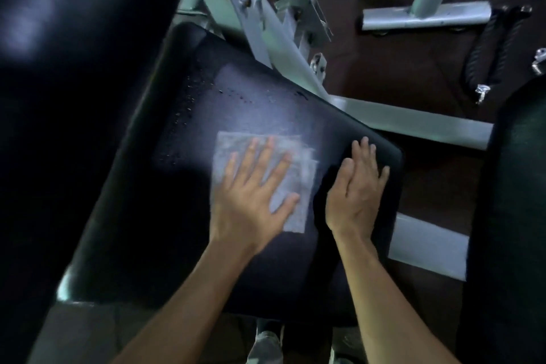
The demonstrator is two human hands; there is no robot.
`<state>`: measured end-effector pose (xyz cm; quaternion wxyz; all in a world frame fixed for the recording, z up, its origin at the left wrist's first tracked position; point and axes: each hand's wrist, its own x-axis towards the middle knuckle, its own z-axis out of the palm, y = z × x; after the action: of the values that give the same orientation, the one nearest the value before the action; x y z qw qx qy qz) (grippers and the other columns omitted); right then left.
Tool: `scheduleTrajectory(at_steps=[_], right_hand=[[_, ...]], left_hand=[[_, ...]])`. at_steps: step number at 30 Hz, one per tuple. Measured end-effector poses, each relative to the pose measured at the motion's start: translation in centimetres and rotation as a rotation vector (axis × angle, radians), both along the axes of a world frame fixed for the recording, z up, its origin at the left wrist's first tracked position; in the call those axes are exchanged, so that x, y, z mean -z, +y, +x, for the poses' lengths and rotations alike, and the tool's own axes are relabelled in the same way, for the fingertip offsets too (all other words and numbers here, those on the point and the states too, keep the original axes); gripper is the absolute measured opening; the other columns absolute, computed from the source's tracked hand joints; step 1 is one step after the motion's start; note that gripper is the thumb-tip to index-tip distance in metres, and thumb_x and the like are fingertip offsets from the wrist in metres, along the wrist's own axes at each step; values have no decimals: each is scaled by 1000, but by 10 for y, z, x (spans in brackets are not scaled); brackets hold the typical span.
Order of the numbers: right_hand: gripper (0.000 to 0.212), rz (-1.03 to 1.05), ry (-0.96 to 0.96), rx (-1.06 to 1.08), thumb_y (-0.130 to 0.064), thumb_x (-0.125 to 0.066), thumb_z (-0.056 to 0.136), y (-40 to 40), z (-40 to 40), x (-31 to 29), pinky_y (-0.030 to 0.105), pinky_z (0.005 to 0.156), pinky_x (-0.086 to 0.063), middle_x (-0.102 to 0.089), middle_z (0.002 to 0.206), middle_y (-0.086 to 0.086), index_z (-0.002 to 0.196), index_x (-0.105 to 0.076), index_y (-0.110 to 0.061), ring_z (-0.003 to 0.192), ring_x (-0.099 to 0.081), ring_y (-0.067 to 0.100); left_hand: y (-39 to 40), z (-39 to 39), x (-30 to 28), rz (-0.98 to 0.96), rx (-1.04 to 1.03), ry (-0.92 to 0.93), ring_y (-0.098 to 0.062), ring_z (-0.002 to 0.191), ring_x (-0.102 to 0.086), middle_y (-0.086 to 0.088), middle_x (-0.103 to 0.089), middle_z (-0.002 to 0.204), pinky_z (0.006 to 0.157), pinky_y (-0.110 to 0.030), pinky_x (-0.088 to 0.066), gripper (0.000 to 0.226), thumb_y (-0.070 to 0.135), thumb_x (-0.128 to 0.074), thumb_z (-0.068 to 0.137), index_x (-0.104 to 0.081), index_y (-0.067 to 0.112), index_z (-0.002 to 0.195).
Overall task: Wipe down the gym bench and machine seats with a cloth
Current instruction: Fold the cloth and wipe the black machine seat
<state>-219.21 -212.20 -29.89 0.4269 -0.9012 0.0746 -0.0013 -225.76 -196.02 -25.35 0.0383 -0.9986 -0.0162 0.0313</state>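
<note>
both hands lie flat on the seat pad (266, 260), left hand (251, 195) pressing the cloth (298, 186), right hand (356, 186) empty, droplets (206, 91) beyond still unwiped.

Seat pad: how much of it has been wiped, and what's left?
In hand: the left hand presses the cloth flat on the middle of the seat pad, while the right hand rests flat near its edge. Left: droplets on the far part. What is already wiped cannot be judged from this view.
</note>
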Motion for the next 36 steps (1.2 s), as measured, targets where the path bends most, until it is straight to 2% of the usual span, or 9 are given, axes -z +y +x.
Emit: scheduleTrajectory(at_steps=[4,7,10,13,16,20,27,32,36], right_hand=[[54,-116,-128,-333,-30,-25,106,25,38,-12,40,129,0,-30,167,4,155,-40,-12,157,-16,16],[56,-215,-262,-590,-33,-23,107,40,70,-8,44,129,-7,-23,169,3,159,-32,-15,158,-12,16],[58,-220,-307,-710,-32,-24,107,36,82,3,37,129,-5,-16,171,3,162,-22,-15,159,-7,13],[59,-212,-323,-726,-32,-25,107,33,82,7,31,129,-1,-11,172,1,163,-18,-15,158,-2,10],[59,-227,-338,-715,-31,-26,107,35,82,8,36,130,-3,-9,172,0,163,-17,-16,158,0,10],[60,-188,-346,-689,-30,-28,105,37,82,9,37,129,-7,-14,171,2,162,-21,-14,159,-7,13],[61,-165,-348,-675,-30,-28,103,40,83,11,37,129,-7,-17,171,1,162,-24,-15,158,-10,15],[61,-144,-339,-676,-31,-28,103,40,83,11,37,129,-7,-16,171,0,162,-24,-16,158,-8,13],[61,-154,-345,-682,-32,-27,103,41,83,9,35,129,-5,-14,171,-2,163,-21,-18,158,-7,11]], left_hand=[[30,41,-21,58,-442,-56,-28,160,8,-7,9,173,127,-46,10,73,63,-27,103,-3,32,165],[32,105,-18,50,-460,-112,-33,159,6,-10,7,173,128,-50,6,71,63,-18,104,0,30,165],[35,123,-12,59,-381,-116,-32,160,1,-9,0,173,129,-50,4,72,64,-21,103,-6,32,165],[27,82,-11,61,-414,-171,-30,160,-1,-8,-1,174,128,-50,-1,73,65,-27,101,-13,33,165],[4,29,-7,11,-662,-226,-30,160,-4,-10,-2,173,127,-50,-6,74,64,-40,99,-21,32,164],[18,75,-13,17,-851,-230,-36,159,0,-18,2,172,128,-55,-3,77,65,-33,100,-11,31,165],[49,174,-16,8,-775,-233,-35,159,3,-16,3,172,128,-55,4,73,64,-23,102,-7,32,165],[25,137,-6,50,-724,-321,-33,159,-9,-11,-8,173,127,-53,-4,72,70,-28,99,-20,38,163],[-10,76,3,11,-888,-369,-31,160,3,-9,-1,173,125,-52,4,77,72,-35,97,-19,36,163]])
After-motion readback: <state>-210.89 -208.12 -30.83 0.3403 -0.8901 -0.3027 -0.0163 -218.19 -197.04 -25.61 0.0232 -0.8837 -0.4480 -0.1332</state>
